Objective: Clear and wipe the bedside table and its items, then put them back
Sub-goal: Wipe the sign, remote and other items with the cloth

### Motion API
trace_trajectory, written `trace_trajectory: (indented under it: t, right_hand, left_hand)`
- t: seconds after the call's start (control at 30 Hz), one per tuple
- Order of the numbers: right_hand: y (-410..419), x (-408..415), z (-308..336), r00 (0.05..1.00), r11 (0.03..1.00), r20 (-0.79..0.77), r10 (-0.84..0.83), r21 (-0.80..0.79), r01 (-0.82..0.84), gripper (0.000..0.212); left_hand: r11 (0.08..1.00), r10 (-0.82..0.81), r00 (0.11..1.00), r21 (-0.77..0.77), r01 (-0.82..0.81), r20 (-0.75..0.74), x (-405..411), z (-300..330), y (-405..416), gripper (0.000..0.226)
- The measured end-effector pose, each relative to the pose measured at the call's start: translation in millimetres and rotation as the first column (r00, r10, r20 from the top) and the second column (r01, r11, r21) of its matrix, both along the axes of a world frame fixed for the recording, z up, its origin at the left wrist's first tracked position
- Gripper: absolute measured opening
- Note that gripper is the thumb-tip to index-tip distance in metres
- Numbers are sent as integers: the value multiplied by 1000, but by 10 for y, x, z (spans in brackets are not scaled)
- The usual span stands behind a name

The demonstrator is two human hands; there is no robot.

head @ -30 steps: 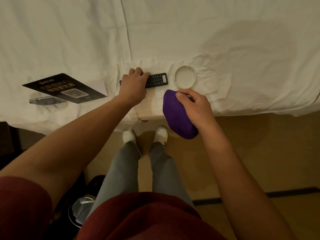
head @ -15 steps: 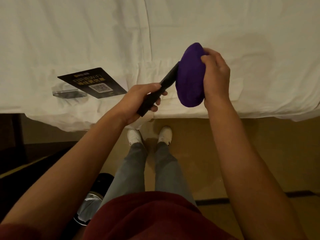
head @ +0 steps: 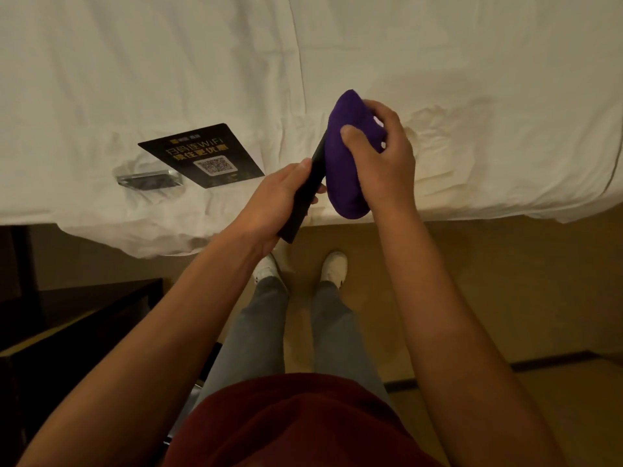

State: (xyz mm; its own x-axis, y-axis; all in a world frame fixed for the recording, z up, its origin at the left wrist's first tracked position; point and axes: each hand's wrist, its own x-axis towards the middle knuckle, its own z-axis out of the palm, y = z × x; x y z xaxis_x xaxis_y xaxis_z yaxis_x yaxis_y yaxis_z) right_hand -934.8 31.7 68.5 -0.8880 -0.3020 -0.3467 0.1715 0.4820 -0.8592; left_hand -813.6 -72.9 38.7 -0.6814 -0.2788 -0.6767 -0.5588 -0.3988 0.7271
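Head view: mid-task, left hand (head: 273, 200) clasping slim black plastic remote control (head: 305, 193), right hand (head: 384, 156) pressing bunched purple cloth (head: 344, 170) against it above near bed edge; black WiFi card stand (head: 202, 155) lying left on white sheet (head: 168, 62), return to dark wooden bedside table (head: 67, 332) pending.

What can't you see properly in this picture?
All in the head view:
- Remote control: its far end is hidden by the purple cloth, its middle by the left hand; no buttons show.
- WiFi card: the small print is too tiny to read.
- Dark bedside table: cut off by the left edge.
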Motion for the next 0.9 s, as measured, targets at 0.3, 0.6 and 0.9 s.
trace_trajectory:
  t: [0.3,0.6,0.9]
  right_hand:
    - [260,301,-138,997,1000,76,-7,15,6,48]
    - [681,820,-149,963,979,175,203,-4,-205,46]
    - [558,435,-161,998,999,51,-46,4,46,40]
  left_hand:
    - [952,296,951,105,-287,-86,-210,65,427,36]
    - [919,369,928,167,-357,-45,-395,-81,361,30]
    - [907,274,962,337,-252,-18,-237,-78,533,35]
